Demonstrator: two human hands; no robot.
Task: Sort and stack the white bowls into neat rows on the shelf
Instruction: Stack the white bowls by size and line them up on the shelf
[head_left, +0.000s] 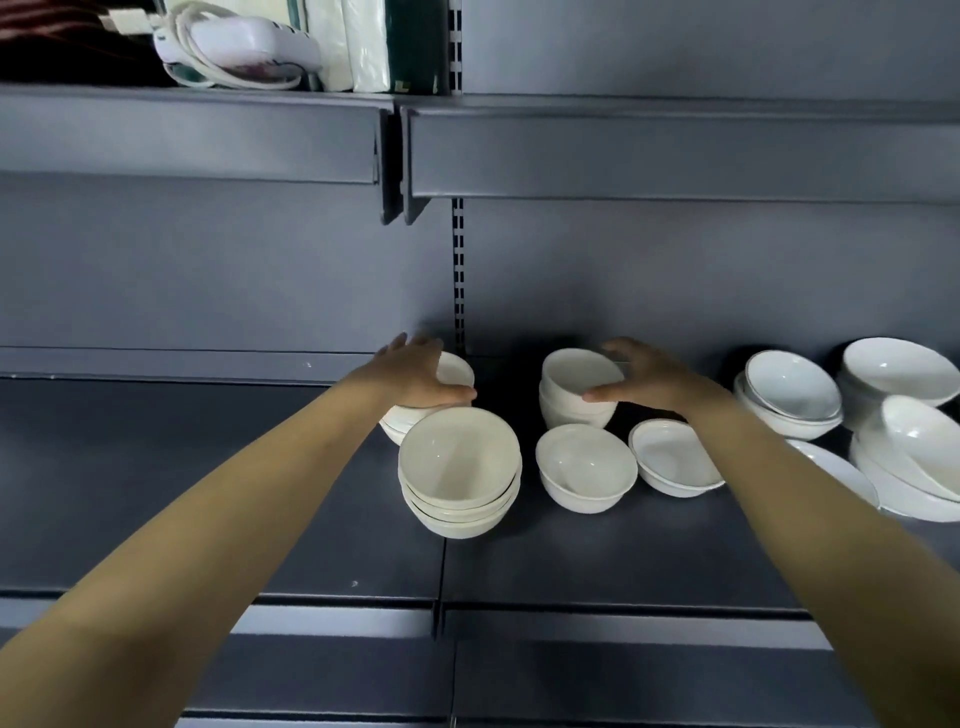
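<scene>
Dark grey metal shelving fills the view, seen from above as a person reaches in with both bare arms. White bowls stand in loose groups on the main shelf (260, 493), from the centre out to 3 o'clock.

The left hand (421, 376) is clamped on the rear stack (454, 369) by the back panel, thumb on the near rim and fingers curled over the far rim. The right hand (660, 376) grips the top bowl of the middle stack (576, 371) the same way. That bowl looks slightly tilted, so it is probably being seated or lifted. Holding opposite edges of a rim keeps a stack steady while it is moved or squared up.

At 6 o'clock from the rear stack, and overlapping it in view, stands the front stack (460, 462) of deep bowls. At 6 o'clock from the middle stack sits a single bowl (586, 462). A shallow bowl (672, 457) lies at its 3 o'clock, partly under the right forearm. Further toward 3 o'clock, wide bowls (893, 369) lean on one another unsorted.

Two rough rows seem to be forming, front and back, though much sorting is left. At 12 o'clock, an upper shelf (208, 135) carries a power strip (244, 39) with coiled cable.
</scene>
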